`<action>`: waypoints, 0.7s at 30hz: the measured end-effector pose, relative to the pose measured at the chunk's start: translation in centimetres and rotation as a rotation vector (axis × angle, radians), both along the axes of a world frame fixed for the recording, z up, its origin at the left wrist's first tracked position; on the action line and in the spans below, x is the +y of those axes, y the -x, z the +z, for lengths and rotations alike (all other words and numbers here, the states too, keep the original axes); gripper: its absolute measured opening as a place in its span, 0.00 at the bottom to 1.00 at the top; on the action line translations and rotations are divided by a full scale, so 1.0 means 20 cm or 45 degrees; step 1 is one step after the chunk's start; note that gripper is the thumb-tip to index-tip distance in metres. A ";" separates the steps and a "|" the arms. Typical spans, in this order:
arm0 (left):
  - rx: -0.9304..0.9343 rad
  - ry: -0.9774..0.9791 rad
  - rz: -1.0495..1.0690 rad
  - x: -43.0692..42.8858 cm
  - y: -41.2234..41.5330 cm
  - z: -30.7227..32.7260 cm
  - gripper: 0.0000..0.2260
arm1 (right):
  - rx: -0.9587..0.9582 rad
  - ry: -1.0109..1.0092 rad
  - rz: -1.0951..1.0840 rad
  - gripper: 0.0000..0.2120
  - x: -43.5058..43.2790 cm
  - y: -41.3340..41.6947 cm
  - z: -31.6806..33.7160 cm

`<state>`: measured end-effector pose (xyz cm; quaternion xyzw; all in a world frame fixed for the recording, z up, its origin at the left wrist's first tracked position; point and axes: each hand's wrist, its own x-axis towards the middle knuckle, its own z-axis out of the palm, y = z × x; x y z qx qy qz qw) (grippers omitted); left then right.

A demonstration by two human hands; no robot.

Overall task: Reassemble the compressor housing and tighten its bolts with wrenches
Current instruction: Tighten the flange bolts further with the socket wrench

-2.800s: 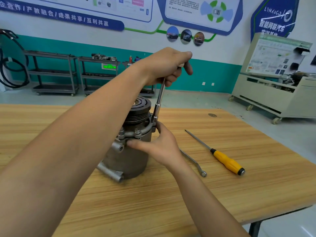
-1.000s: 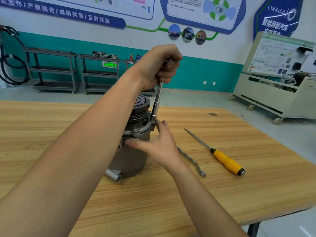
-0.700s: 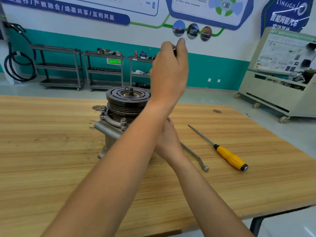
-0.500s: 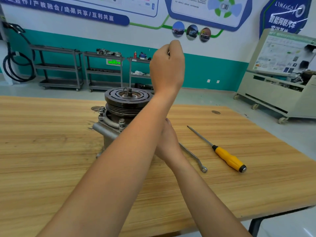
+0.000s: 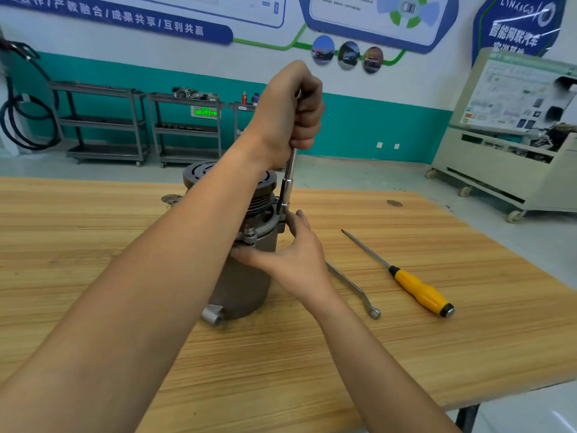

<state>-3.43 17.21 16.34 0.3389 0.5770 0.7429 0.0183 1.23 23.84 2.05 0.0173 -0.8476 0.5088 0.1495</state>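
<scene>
- Teal-and-white workshop walls with posters stand behind a wooden table [image 5: 437,339]. Grey shelf carts [image 5: 103,120] line the far wall, and a beige training rig on castors [image 5: 499,170] stands off the table's right edge.
- The compressor housing [image 5: 246,285] stands upright about midway between the table's left and right edges, nearer the far edge than the near one.
- It is a dull grey metal cylinder with a grooved dark pulley [image 5: 262,195] on top. Below the pulley a lighter flange carries a bolt [image 5: 249,229], and a silver mounting lug [image 5: 212,314] sticks out at its base.
- A long socket wrench [image 5: 288,189] stands almost upright, with its socket seated on the flange at the housing's right side.
- The left hand [image 5: 290,117] is clenched around the wrench's top end, knuckles towards the far wall. Its forearm crosses in front of the pulley from the near left corner.
- The right hand [image 5: 293,260] rests against the housing with nothing clasped. Its thumb is stretched leftwards along the flange, and its fingers reach up to the foot of the socket.
- A slim ring spanner [image 5: 352,287] lies flat on the table just right of the housing, partly under the right wrist.
- A yellow-handled screwdriver [image 5: 418,290] lies further towards the right edge, with its tip pointing at the far edge.
</scene>
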 end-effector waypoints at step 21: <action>0.041 -0.437 1.147 0.20 -0.08 -0.09 0.18 | -0.115 -0.056 -0.003 0.28 -0.03 0.00 0.03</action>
